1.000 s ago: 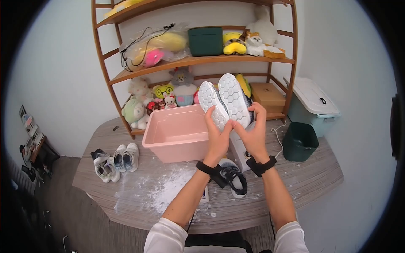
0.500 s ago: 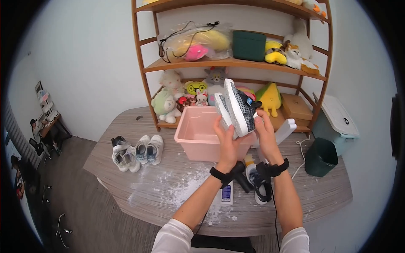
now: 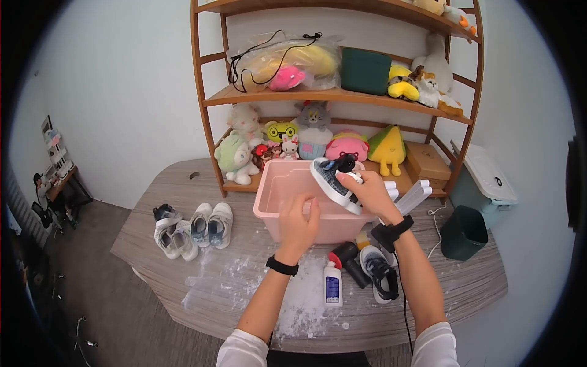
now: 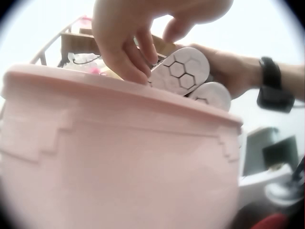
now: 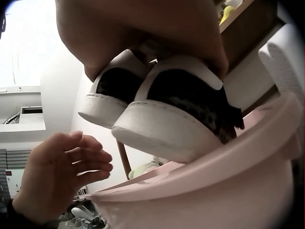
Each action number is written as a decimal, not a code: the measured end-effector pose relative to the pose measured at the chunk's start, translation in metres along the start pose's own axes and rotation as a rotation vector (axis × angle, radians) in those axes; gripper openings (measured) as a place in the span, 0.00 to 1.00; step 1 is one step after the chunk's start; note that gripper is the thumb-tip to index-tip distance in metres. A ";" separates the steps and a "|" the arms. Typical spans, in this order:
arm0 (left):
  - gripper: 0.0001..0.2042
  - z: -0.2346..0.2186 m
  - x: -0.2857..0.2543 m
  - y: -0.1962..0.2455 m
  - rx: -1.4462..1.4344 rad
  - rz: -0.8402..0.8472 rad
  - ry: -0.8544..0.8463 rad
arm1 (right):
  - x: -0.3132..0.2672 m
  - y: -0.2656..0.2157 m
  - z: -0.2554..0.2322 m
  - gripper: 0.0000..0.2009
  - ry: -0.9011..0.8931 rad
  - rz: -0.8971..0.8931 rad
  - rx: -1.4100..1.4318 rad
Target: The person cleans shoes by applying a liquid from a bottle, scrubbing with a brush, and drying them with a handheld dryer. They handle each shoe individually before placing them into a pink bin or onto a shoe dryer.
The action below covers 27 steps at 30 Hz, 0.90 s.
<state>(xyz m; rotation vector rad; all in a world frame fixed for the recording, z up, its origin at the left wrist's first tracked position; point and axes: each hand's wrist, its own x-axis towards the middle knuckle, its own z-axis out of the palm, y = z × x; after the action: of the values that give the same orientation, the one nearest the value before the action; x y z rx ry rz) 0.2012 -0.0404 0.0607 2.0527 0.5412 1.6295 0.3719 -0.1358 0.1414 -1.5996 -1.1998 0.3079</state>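
The right hand (image 3: 370, 194) pinches the pair of shoes (image 3: 332, 183) at its ten o'clock, over the pink bin (image 3: 342, 231), finger placement unclear. The left hand (image 3: 298, 225), loosely curved, has them at one o'clock.

A pink tub (image 4: 119, 167) fills the foreground at 6 o'clock, its rim slanting down toward 3. At 12, a person's left hand (image 4: 124, 26) hangs over the rim, fingers loosely bent, the tips just beside a pair of shoes (image 4: 183, 71) at 1 o'clock, white hexagon-patterned soles showing. The right hand (image 4: 231, 69), at 2 o'clock, holds the pair, a black strap (image 4: 270, 71) around its wrist. A wooden shelf (image 4: 78, 44) stands at 10; a blurred red object (image 4: 271, 223) sits between 4 and 5.
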 end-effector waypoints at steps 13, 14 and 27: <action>0.16 0.005 -0.018 -0.027 0.403 0.267 -0.081 | 0.076 0.024 0.019 0.46 -0.601 0.197 -0.589; 0.18 0.003 -0.018 -0.026 0.400 0.239 -0.098 | 0.078 0.035 0.022 0.46 -0.603 0.195 -0.588; 0.19 0.002 -0.018 -0.026 0.395 0.228 -0.095 | 0.068 0.035 0.023 0.39 -0.818 0.233 -0.687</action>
<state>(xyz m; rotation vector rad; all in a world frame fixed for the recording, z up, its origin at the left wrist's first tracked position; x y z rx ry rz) 0.1987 -0.0298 0.0307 2.5472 0.6583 1.6402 0.4054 -0.0649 0.1270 -2.3243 -1.8679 0.8212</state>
